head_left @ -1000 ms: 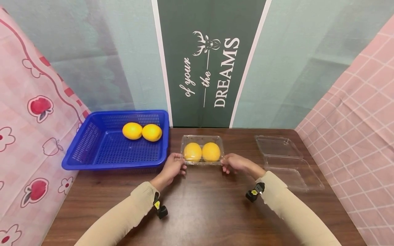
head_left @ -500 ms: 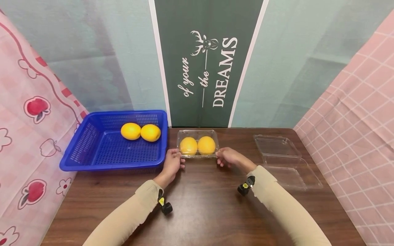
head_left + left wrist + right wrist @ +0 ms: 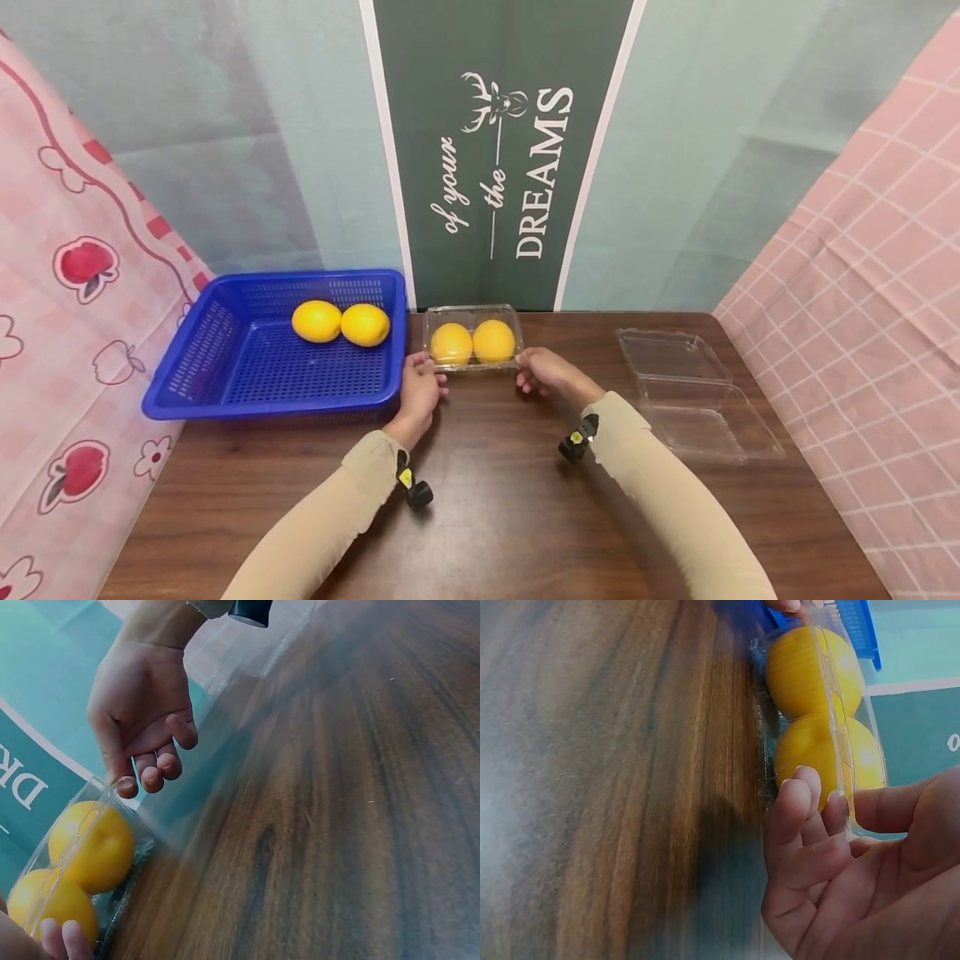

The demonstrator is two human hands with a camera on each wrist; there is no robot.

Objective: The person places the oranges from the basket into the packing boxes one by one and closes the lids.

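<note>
Both hands flank the closed clear box (image 3: 472, 337) at the far edge of the table (image 3: 487, 500), just right of the blue basket (image 3: 225, 392). Left hand (image 3: 420, 390) has its fingertips at the box's left end; right hand (image 3: 543, 372) has thumb and curled fingers pinching the right corner of the lid, as the right wrist view shows. How firmly the left one holds I cannot tell. Two oranges (image 3: 472, 342) sit side by side inside the box.

Risks, as I judge them: thin plastic flexes, so a squeeze at the corners could pop the lid and let the fruit roll. A push further back would jam the box against the backdrop (image 3: 480, 167). Sliding left, it could catch the basket rim. An open empty box (image 3: 697, 392) lies well apart on the right
</note>
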